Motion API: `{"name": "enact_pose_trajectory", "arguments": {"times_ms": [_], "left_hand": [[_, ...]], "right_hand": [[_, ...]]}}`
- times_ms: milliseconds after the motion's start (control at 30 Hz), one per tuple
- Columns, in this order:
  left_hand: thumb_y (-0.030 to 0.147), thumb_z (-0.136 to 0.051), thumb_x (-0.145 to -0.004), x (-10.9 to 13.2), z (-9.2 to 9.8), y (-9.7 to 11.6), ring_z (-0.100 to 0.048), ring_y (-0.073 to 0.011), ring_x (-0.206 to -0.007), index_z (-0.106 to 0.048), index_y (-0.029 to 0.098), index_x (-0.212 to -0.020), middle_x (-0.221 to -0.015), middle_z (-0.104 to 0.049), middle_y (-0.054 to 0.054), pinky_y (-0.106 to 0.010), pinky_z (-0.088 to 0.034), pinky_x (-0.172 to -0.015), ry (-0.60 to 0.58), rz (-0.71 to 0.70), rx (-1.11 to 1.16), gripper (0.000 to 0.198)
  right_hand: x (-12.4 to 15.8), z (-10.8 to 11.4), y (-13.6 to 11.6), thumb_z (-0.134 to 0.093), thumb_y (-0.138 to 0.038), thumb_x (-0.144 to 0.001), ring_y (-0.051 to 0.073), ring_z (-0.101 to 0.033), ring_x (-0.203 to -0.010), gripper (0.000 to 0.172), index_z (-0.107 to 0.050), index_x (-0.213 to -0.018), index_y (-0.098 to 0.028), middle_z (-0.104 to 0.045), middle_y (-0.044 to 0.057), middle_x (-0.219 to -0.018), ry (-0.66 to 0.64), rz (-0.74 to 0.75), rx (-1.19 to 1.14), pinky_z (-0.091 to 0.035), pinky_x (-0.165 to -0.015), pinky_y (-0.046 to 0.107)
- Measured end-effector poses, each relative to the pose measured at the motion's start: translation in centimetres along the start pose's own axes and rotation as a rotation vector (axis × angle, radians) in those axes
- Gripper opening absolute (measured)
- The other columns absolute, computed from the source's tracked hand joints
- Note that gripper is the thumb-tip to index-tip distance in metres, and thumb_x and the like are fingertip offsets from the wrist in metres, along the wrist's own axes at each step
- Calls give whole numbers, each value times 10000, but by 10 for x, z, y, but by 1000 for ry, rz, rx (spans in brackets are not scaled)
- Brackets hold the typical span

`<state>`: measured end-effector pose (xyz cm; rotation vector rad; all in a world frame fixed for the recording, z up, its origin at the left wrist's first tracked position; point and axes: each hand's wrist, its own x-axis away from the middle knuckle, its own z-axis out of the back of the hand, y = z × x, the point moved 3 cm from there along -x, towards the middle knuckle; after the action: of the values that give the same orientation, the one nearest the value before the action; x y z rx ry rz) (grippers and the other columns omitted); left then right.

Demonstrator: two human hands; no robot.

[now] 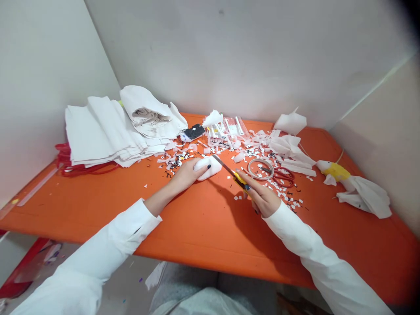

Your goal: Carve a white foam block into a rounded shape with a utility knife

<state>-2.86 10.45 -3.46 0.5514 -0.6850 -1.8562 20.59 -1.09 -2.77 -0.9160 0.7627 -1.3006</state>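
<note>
We work at an orange table (197,227) and place everything by the white wad (210,166) near its middle. The stack of white sheets (105,131) lies well to the wad's left and behind it. Our left hand (187,175) is the nearer one, on the wad's left side, fingers curled over it and holding it down. Our right hand (262,199), to the wad's right, is closed round the yellow handle of a cutter (229,171), whose blade slants up-left with its tip at the wad's right end. A tape ring (260,169) and red scissors (284,177) lie further right
</note>
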Motion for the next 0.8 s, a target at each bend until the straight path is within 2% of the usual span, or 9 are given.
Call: {"name": "enact_pose_trajectory", "arguments": {"times_ms": [100, 200, 300, 433, 633, 800], "left_hand": [[500, -530, -822, -1, 1, -1, -587, -190, -746, -602, 184, -913, -846, -651, -13, -275, -413, -649, 0, -49, -14, 336], [490, -552, -806, 2, 0, 7, -561, -186, -731, -570, 191, -849, -817, -614, -14, -275, -388, -638, 8, -121, -129, 302], [473, -564, -799, 5, -2, 16, -545, -190, -734, -540, 196, -831, -830, -597, -27, -282, -368, -638, 39, -159, -226, 280], [463, -562, -806, 8, -5, 22, -530, -189, -703, -499, 206, -816, -794, -574, -19, -280, -346, -607, 37, -179, -287, 264], [455, -531, -840, 9, -6, 23, -558, -205, -748, -503, 205, -864, -840, -593, -34, -284, -369, -626, 19, -196, -329, 253], [458, -498, -875, 9, -7, 21, -583, -221, -818, -531, 198, -960, -931, -613, -51, -297, -402, -657, -31, -208, -322, 275]], "right_hand": [[3, 5, -6, -443, -406, -913, 92, -500, -388, 606, -302, -1495, -309, -590, 6, -791, -13, -173, -515, -410, -368, 241], [3, 3, -10, -515, -314, -858, 121, -585, -438, 722, -220, -1517, -310, -607, -2, -797, -61, -232, -774, -475, -406, 261], [1, -3, -11, -507, -235, -836, 133, -605, -439, 773, -169, -1525, -333, -621, -8, -796, -124, -263, -830, -494, -405, 274], [-1, -11, -10, -449, -158, -846, 111, -568, -397, 784, -115, -1532, -339, -607, -31, -742, -110, -302, -851, -488, -374, 250], [0, -14, -10, -452, -156, -855, 65, -432, -326, 726, -206, -1516, -330, -583, -46, -688, -110, -344, -872, -370, -286, 183], [0, -12, -13, -445, -155, -850, 64, -406, -328, 733, -201, -1515, -344, -577, -44, -682, -85, -347, -854, -327, -281, 173]]}}
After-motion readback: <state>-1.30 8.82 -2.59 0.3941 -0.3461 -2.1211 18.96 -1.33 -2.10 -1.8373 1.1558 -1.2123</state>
